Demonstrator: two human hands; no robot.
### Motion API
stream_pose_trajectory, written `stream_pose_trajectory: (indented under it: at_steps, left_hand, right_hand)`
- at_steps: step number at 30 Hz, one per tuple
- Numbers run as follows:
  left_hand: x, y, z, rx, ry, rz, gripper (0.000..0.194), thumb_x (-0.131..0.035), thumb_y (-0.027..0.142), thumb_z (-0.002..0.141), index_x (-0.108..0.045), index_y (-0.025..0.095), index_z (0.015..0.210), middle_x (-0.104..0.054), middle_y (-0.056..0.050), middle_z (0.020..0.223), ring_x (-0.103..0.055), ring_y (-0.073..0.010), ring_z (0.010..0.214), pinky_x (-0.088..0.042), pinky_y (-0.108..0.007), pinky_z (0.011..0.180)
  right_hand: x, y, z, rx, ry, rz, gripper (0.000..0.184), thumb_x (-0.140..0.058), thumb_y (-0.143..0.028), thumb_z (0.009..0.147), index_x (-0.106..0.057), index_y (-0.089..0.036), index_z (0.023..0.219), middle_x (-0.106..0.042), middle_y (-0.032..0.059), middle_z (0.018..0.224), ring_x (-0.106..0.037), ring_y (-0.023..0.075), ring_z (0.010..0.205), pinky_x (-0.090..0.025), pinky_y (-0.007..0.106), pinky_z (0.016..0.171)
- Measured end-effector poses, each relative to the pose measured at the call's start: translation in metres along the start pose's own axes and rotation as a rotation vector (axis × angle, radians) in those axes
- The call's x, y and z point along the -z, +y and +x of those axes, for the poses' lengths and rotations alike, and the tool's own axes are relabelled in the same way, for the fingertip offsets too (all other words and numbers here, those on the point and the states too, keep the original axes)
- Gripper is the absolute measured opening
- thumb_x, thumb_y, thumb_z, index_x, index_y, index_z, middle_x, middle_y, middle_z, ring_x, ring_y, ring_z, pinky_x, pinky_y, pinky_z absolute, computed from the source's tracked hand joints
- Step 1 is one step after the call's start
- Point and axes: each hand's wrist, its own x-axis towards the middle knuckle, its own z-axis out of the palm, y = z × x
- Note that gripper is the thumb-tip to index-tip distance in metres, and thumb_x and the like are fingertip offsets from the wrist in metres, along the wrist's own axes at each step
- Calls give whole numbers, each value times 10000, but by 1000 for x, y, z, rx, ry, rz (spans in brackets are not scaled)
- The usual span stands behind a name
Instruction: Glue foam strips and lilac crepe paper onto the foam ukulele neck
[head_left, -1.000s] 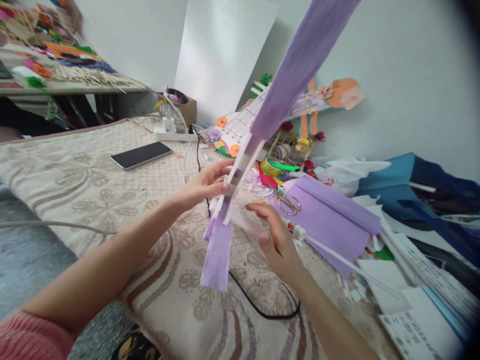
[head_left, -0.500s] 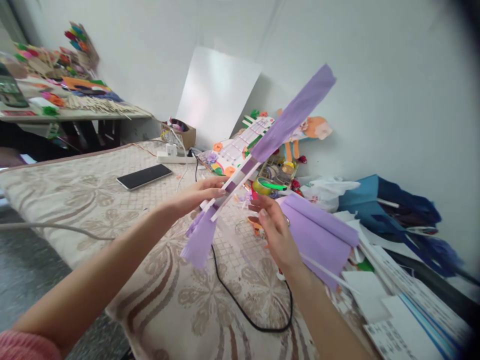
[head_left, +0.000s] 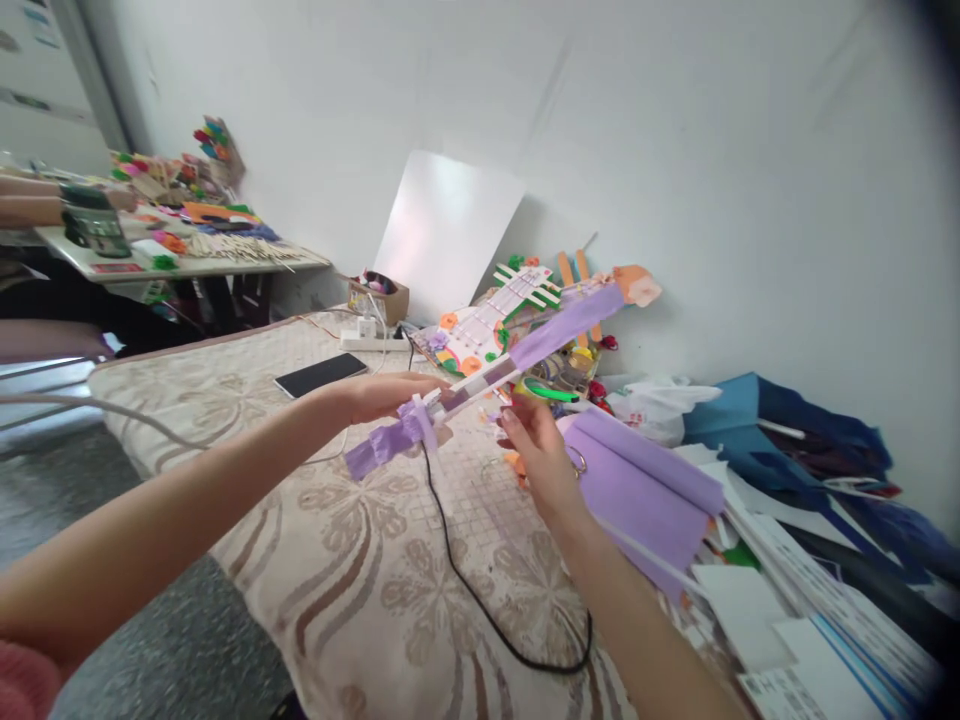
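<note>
My left hand is closed on a white stick frame wrapped in purple crepe paper, tilted up to the right above the table. A ruffled purple end with a pale strip around it sticks out on the near side of that hand. Just right of the frame is my right hand, its fingers curled with thumb and fingertips close together; whatever sits between them is too small to make out. Behind its fingertips lies a tape roll with a green marker by it.
A cloth-covered table carries a phone, a power strip and a black cable. Purple crepe paper, papers and a blue bag crowd the right. At the far left, another person's arm rests at a craft-covered table.
The purple-wrapped frame has swung lower and flatter, its ruffled near end turned toward me. My right hand stays beside it. The view has shifted, bringing another person's arm into sight at left.
</note>
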Motion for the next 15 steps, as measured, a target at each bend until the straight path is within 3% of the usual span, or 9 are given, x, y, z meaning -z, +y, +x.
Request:
stream_pose_trajectory:
  at_steps: [5, 8, 11, 13, 15]
  left_hand:
    - [13, 6, 3, 117, 16, 21, 463, -734, 503, 683, -704, 199, 1031, -700, -41, 1150, -581, -256, 1138, -492, -248, 857]
    - [15, 10, 5, 166, 26, 74, 372, -696, 483, 695, -696, 193, 928, -709, -33, 1049, -589, -246, 1102, -491, -255, 854]
    - [16, 13, 7, 202, 7, 102, 311, -676, 466, 694, -680, 190, 839, -711, -23, 949, -611, -236, 1032, -496, -267, 843]
    - [17, 13, 8, 207, -8, 97, 314, -673, 473, 689, -677, 187, 820, -714, -26, 919, -618, -236, 1011, -499, -282, 858]
    - [20, 13, 8, 177, -9, 125, 319, -662, 480, 693, -680, 187, 819, -718, -31, 897, -620, -239, 1019, -497, -294, 881]
  right_hand:
    - [7, -2, 2, 280, -58, -283, 370, -639, -481, 885, -621, -193, 1118, -683, 88, 1001, -657, 225, 889, -556, 383, 759]
    - [8, -7, 10, 621, -44, -536, 252, -625, -385, 931, -652, -202, 1101, -700, 95, 1019, -653, 244, 942, -545, 420, 852]
    - [5, -11, 22, 913, -101, -805, 385, -638, -331, 936, -590, -175, 1284, -654, 146, 1258, -564, 303, 1194, -456, 492, 1048]
    - [2, -13, 30, 967, -173, -958, 502, -663, -306, 919, -527, -153, 1377, -609, 157, 1361, -483, 336, 1298, -394, 523, 1115]
    - [-1, -13, 37, 934, -219, -1068, 554, -678, -270, 905, -498, -157, 1416, -589, 143, 1406, -446, 353, 1331, -382, 537, 1124]
